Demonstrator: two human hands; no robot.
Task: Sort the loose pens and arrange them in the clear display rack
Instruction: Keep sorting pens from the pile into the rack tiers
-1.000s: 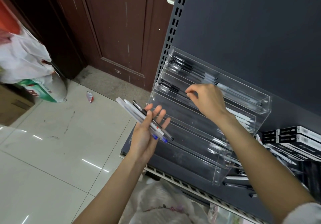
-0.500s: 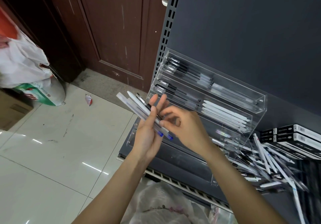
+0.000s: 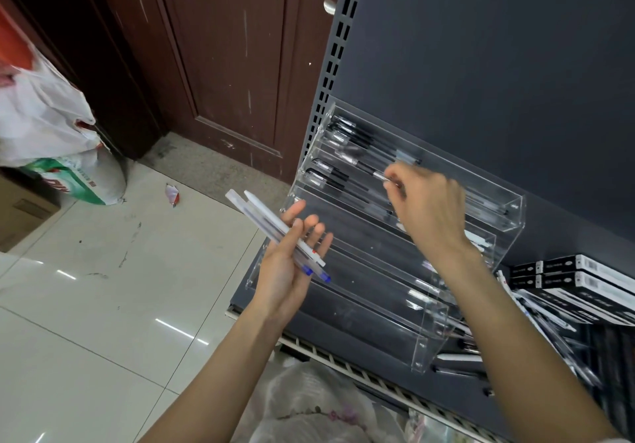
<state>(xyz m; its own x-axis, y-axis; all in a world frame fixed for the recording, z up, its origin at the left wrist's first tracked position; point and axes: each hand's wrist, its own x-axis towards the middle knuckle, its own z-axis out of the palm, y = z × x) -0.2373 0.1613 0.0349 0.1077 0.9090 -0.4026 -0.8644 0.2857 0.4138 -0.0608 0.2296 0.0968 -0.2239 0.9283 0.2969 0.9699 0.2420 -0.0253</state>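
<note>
Left hand (image 3: 287,264): loosely grasping white pens (image 3: 275,231). Right hand (image 3: 427,207): pinching black pen (image 3: 372,171) over far rack (image 3: 405,291) tier.

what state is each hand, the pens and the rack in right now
left hand: palm up, holds a bundle of pens
bundle of pens: lying across the left palm, blue tips toward the wrist side
right hand: pinches one black pen at the rack's second tier
black pen: held over that tier
clear display rack: upper tiers hold pens, lower tiers mostly bare
</note>
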